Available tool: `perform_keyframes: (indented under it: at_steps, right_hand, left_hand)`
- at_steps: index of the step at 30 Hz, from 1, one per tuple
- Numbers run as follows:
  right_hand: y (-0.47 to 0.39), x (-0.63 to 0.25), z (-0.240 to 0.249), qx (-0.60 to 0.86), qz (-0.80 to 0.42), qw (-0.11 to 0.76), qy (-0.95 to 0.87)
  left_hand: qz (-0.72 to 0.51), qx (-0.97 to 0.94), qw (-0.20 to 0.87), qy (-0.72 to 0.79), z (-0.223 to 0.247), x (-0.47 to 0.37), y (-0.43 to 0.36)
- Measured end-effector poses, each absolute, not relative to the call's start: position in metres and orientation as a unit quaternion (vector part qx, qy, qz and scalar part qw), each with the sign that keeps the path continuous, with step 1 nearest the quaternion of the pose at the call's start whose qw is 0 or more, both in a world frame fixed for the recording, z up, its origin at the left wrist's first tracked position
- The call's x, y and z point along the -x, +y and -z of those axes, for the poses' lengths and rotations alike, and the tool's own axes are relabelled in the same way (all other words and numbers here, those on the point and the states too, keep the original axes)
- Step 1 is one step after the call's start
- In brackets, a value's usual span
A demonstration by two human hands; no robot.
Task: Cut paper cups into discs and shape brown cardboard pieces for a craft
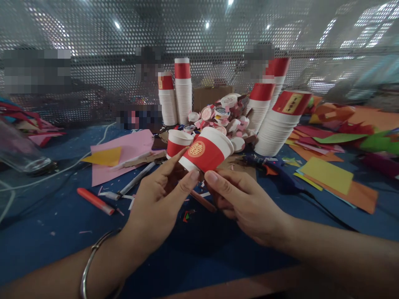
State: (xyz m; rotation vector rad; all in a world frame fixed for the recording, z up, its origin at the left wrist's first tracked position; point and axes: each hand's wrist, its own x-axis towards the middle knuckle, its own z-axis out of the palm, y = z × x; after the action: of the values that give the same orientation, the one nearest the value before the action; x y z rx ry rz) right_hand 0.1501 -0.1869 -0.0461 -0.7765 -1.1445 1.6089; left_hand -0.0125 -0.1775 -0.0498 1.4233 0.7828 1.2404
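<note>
Over a blue tabletop (158, 268), the left hand (157, 199) and right hand (249, 199) close their fingers on 1 tilted red-and-white paper cup (213, 155) from below, apparently steadying it; behind, a nested white cup stack (183, 99) probably saves space.

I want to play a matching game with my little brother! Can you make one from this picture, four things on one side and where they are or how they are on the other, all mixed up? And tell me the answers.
Things:
1. Red-and-white paper cup
2. Silver bracelet
3. Pink paper sheet
4. Black cord

Places and states:
A. Partly under a yellow-orange paper piece
B. Running across the right side of the blue table
C. Tilted, held by the left hand and the right hand
D. Around the left wrist

Right pairs: 1-C, 2-D, 3-A, 4-B
</note>
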Motion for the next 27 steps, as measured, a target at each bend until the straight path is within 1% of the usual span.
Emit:
perform_keyframes:
  at_steps: [3,6,14,18,24,27]
  right_hand:
    - [-0.1867,-0.1499,0.0449,0.323,-0.658,0.487,-0.475]
    - [-0.1884,-0.1505,0.0444,0.325,-0.650,0.488,-0.482]
    - [-0.1903,-0.1530,0.0472,0.330,-0.615,0.480,-0.532]
    - [-0.1908,-0.1518,0.0475,0.341,-0.616,0.482,-0.521]
    - [-0.1927,-0.1519,0.0485,0.358,-0.606,0.476,-0.528]
    - [-0.1920,-0.1529,0.0489,0.353,-0.596,0.477,-0.541]
  left_hand:
    - [-0.518,-0.585,0.541,0.311,0.0499,0.0134,-0.1758]
    - [-0.520,-0.590,0.533,0.312,0.0487,0.0140,-0.1756]
    - [-0.515,-0.634,0.456,0.354,0.0418,0.0157,-0.1799]
    - [-0.516,-0.635,0.436,0.374,0.0410,0.0129,-0.1818]
    - [-0.514,-0.636,0.426,0.388,0.0409,0.0110,-0.1833]
    - [-0.517,-0.630,0.444,0.372,0.0411,0.0114,-0.1827]
